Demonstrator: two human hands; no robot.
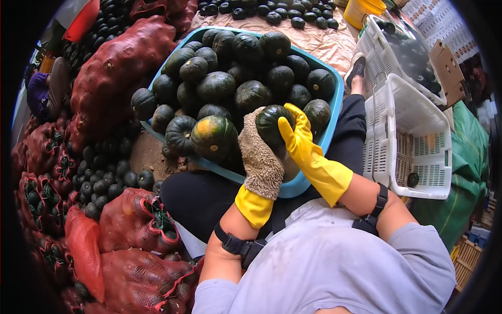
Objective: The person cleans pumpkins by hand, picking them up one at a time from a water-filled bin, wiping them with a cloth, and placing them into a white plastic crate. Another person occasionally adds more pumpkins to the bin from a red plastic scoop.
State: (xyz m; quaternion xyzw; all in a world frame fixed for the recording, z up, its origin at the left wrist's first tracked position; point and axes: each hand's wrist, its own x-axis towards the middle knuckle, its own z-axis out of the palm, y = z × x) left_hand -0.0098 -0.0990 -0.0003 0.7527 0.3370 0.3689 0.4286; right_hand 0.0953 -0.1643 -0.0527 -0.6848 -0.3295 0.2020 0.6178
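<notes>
Between my two hands is a dark green kabocha squash (271, 124), held over the near rim of a blue plastic tub (337, 112). My left hand (257, 157) wears a brown terry-cloth mitt over a yellow rubber glove and presses against the squash's left side. In a yellow rubber glove, my right hand (303, 144) grips its right side, with the fingers curved around it. The tub is heaped with similar squashes, one with an orange-yellow patch (213, 135) just left of the mitt. The mitt hides my left fingers.
To the right, a white plastic crate (444, 172) has one small squash (413, 179) inside. Behind it stands another white crate (377, 68) of squashes. Red mesh sacks (123, 68) and loose squashes (99, 183) crowd the left. A yellow bucket (363, 11) stands at the back.
</notes>
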